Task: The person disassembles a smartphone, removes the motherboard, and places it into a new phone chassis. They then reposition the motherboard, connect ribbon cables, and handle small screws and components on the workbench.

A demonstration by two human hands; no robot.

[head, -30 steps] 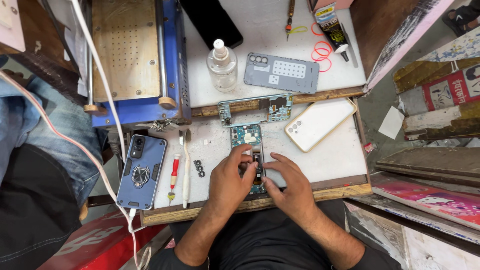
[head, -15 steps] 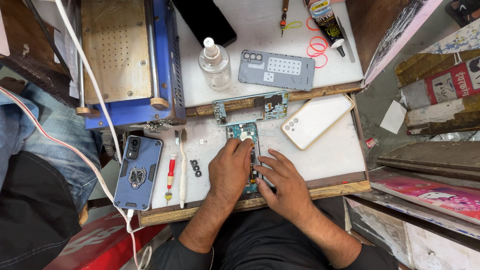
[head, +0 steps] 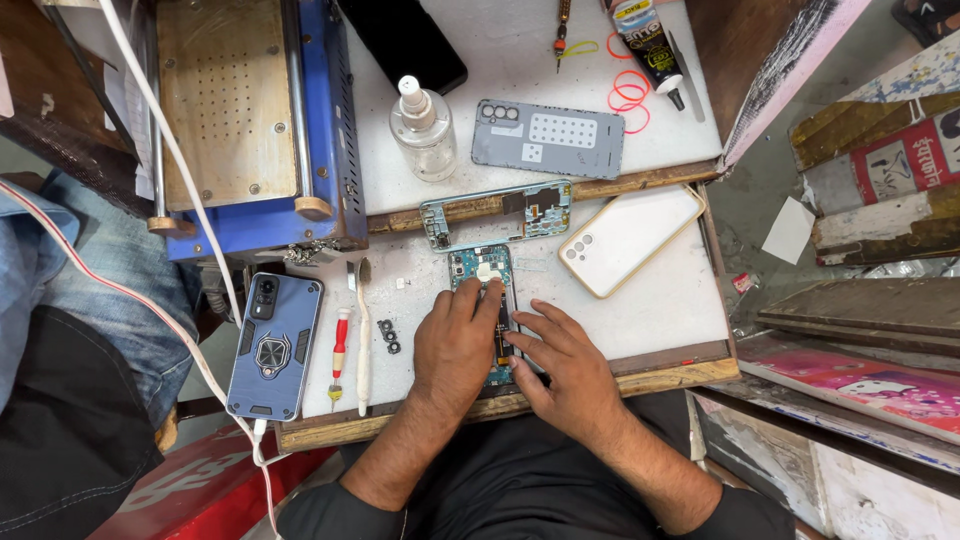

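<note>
An opened phone body [head: 484, 272] with its teal circuit board showing lies on the white work board [head: 660, 300]. My left hand [head: 455, 345] rests flat over its lower left part, fingers pressing on it. My right hand [head: 562, 365] lies beside it on the right, fingertips touching the phone's right edge. The phone's lower half is hidden under both hands.
A phone frame piece [head: 497, 213] lies just beyond the open phone, a white phone back [head: 630, 240] to the right. A grey back cover [head: 548, 138], spray bottle [head: 423, 130], glue tube [head: 648, 45], blue machine [head: 250, 120], blue cased phone [head: 274, 345], red screwdriver [head: 338, 355] and toothbrush [head: 363, 335] surround them.
The view has drifted slightly. Both hands stay on the open phone, with the fingers shifting a little over its lower half.
</note>
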